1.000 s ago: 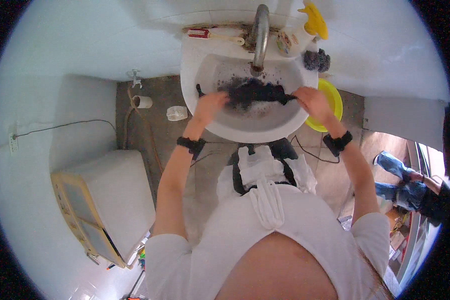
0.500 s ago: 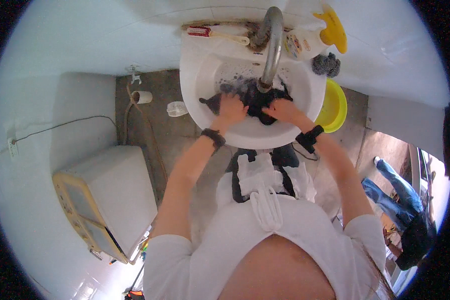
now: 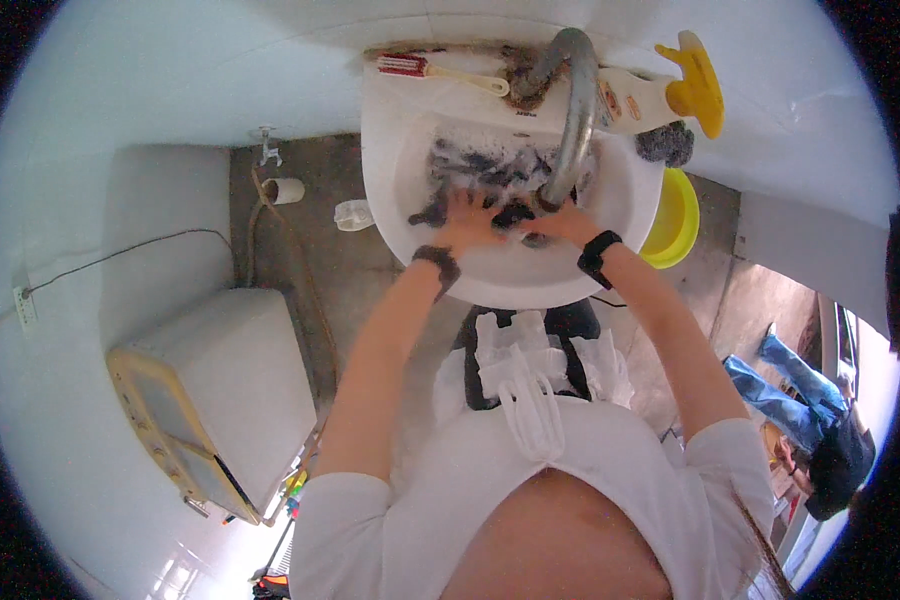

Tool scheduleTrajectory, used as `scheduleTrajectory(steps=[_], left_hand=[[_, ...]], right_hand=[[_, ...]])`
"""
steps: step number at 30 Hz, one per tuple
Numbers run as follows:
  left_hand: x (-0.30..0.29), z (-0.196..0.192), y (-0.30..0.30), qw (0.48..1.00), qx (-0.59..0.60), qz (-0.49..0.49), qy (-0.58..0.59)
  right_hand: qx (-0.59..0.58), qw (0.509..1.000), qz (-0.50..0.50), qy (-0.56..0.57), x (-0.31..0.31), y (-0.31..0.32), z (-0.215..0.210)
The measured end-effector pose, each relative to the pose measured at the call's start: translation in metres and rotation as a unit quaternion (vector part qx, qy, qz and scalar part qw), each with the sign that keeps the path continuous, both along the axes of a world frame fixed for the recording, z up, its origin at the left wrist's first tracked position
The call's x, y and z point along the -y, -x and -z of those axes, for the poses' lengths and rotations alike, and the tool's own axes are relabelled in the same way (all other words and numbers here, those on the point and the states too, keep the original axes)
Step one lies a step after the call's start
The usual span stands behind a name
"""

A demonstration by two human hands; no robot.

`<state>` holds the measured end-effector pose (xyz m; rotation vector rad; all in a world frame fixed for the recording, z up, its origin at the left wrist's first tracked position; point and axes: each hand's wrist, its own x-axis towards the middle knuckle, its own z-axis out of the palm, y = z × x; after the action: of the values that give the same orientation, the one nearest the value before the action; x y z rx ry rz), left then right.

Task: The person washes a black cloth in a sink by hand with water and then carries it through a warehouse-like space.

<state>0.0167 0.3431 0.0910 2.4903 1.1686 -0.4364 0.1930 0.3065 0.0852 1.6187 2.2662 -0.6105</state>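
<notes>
Black wet cloth [image 3: 515,160], streaked with white suds, lies in the basin of a white sink [image 3: 530,288]. My left hand [image 3: 470,222] presses on the cloth's left part, its fingers spread, somewhat blurred. Just under the faucet's mouth, my right hand [image 3: 562,224] is closed on a bunched part of the same cloth, its fingertips partly hidden. A bent metal faucet [image 3: 578,120] arches over the basin close to that hand. Dark bands circle both wrists.
On the sink's back ledge lie a brush [image 3: 440,72] and a white spray bottle [image 3: 635,102] with a yellow head, near a grey scrubber [image 3: 667,145]. A yellow basin [image 3: 678,225] stands right of the sink. A white appliance [image 3: 225,390] stands left. Another person [image 3: 815,410] is at far right.
The cloth has spread toward the back of the basin and shows more suds. My hands have shifted slightly, the right one a little leftward. The other person's body has shifted a little.
</notes>
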Motion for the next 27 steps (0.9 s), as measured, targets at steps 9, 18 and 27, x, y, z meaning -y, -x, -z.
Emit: scheduleTrajectory(steps=[9,18,27], left_hand=[[-0.010,0.037,0.020,0.995,0.073,0.014,0.065],[0.001,0.047,0.004,0.988,0.056,-0.013,-0.144],[0.004,0.041,-0.002,0.991,0.045,-0.044,-0.119]], right_hand=[[-0.238,0.951,0.177,0.087,-0.009,-0.007,0.004],[-0.155,0.949,0.265,-0.072,0.029,-0.020,0.110],[0.058,0.980,0.162,-0.097,0.021,0.008,0.027]])
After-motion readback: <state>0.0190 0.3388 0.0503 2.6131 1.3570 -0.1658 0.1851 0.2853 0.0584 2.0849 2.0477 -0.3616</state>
